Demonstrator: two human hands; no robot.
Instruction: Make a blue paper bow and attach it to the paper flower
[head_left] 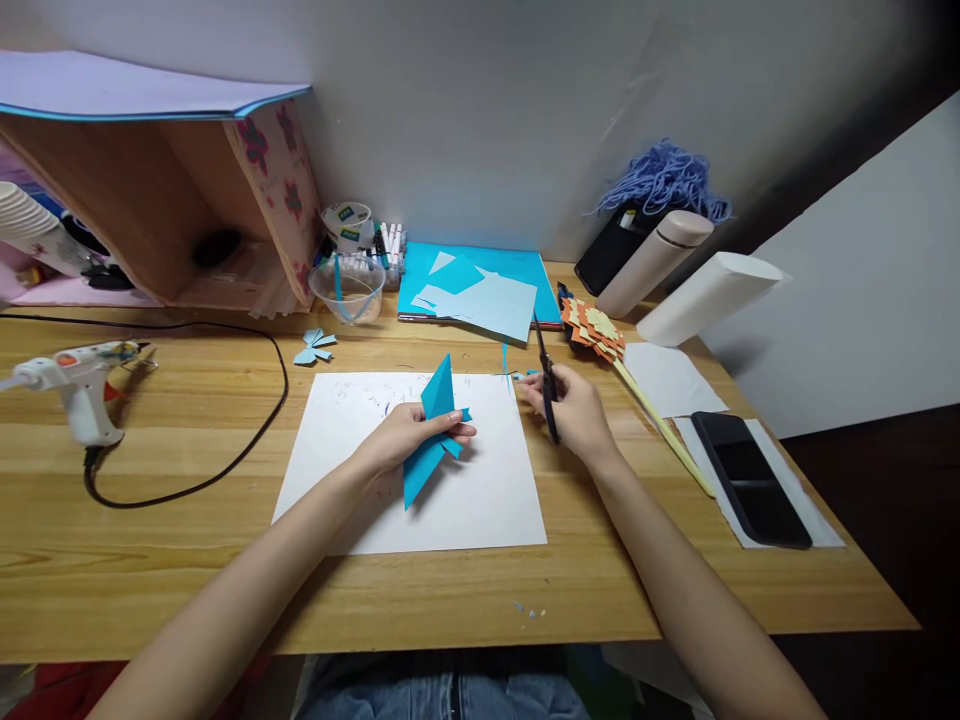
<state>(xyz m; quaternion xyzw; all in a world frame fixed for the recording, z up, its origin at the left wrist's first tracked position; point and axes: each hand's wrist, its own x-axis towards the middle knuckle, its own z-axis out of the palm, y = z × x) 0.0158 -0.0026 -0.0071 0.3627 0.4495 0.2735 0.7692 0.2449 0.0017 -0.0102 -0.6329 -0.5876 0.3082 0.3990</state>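
My left hand (412,435) grips a folded piece of blue paper (429,465) with cut strips poking out past the fingers, above a white sheet (480,510). My right hand (574,410) is closed around dark scissors (548,385), whose blades point away from me toward the back of the table. A few thin blue paper scraps (505,356) lie by the right fingertips, at the sheet's far right corner. A light blue cut-paper piece (315,346) rests on the wood beyond the sheet's left corner.
A hot glue gun (82,385) with a looping black cord stands at left. Light blue paper offcuts (487,300) lie on a blue folder at the back. A plastic tub (347,292), an orange paper flower (592,328), a tumbler (654,265) and a phone (751,480) surround the work area.
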